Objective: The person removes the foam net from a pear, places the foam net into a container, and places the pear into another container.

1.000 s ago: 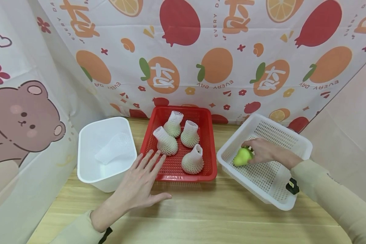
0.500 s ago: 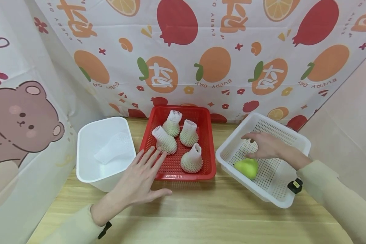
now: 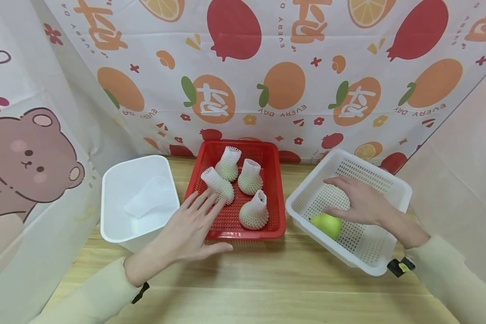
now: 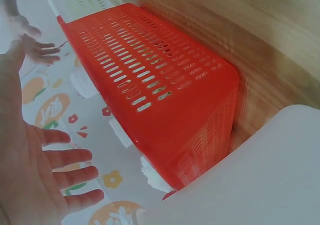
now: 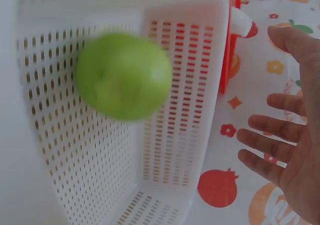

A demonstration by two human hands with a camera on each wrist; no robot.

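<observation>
A green pear [image 3: 327, 226] lies on its side near the front-left corner of the white perforated basket [image 3: 405, 198]. My right hand [image 3: 362, 202] hovers over that basket with thumb and fingers spread, holding nothing; the right wrist view shows the pear [image 5: 124, 77] apart from the hand [image 5: 295, 140]. At the front-left rim of the red basket [image 3: 243, 233], my left hand [image 3: 188, 231] is held palm down with spread fingers. Several pears in white foam net sleeves, one of them a netted pear [image 3: 254, 211], sit inside the red basket. The left hand grips none of these.
On the left stands a white bin [image 3: 113, 198] with a loose foam net sleeve [image 3: 150, 198] inside. All three containers rest on a wooden table [image 3: 267, 288]. Behind them hangs a fruit-print cloth [image 3: 251, 99], with a bear-print cloth [image 3: 32, 157] at the left.
My right hand has let go of the green pear, which now lies on the white basket's floor, and has moved slightly right of it. The left hand has hardly moved.
</observation>
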